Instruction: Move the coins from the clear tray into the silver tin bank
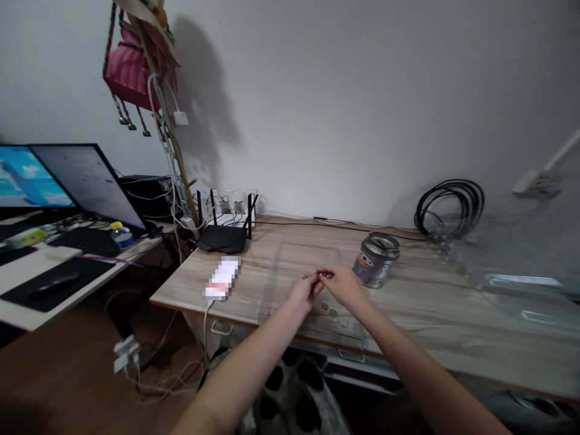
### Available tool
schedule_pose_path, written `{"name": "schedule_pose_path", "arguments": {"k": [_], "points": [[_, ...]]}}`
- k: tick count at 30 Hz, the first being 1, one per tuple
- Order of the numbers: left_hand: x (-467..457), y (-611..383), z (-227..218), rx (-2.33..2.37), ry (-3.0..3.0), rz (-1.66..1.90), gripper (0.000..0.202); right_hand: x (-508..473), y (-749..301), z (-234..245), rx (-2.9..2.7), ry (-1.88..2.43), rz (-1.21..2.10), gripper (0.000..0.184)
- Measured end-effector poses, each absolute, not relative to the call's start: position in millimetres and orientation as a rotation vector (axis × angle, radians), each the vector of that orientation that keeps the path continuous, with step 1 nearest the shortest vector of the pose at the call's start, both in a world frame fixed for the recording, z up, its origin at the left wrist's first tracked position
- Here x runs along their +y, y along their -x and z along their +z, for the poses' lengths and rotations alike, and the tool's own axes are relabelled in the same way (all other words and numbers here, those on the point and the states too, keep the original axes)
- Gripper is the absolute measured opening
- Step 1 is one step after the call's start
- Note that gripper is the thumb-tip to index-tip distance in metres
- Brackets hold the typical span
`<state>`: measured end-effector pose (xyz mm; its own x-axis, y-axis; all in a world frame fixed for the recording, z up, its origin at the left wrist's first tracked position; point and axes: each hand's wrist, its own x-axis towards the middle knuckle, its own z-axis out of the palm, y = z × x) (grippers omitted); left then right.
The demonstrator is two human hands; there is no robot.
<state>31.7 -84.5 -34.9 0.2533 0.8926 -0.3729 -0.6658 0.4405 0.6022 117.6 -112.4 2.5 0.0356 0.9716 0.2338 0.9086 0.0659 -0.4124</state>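
Observation:
My left hand (304, 291) and my right hand (341, 283) meet above the desk, fingertips pinched together. Something small and reddish may be between them; it is too small to make out. Below them a clear plastic sheet or shallow tray (281, 272) lies on the wood-patterned desk (408, 320). A couple of small round coin-like pieces (333, 313) rest on it, close under my right wrist. Just beyond my right hand stands a metal tin (377, 260) with printed sides and a dark slot-like mark on its lid.
A phone (223, 278) on a charging cable and a black router (223, 238) occupy the desk's left. Coiled black cable (448, 208) leans at the back right, near a large clear plastic panel (521, 278). Monitors (86, 181) stand on another desk at left.

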Motion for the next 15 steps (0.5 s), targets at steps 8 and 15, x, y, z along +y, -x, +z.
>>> {"name": "schedule_pose_path", "arguments": {"k": [8, 15], "points": [[-85, -27, -31, 0.782, -0.225, 0.905, 0.016, -97, -170, 55, -1.608, 1.958, -0.215, 0.028], [-86, -27, -33, 0.761, -0.294, 0.929, 0.030, -81, -239, 92, -1.411, 2.487, -0.206, 0.029]]}}
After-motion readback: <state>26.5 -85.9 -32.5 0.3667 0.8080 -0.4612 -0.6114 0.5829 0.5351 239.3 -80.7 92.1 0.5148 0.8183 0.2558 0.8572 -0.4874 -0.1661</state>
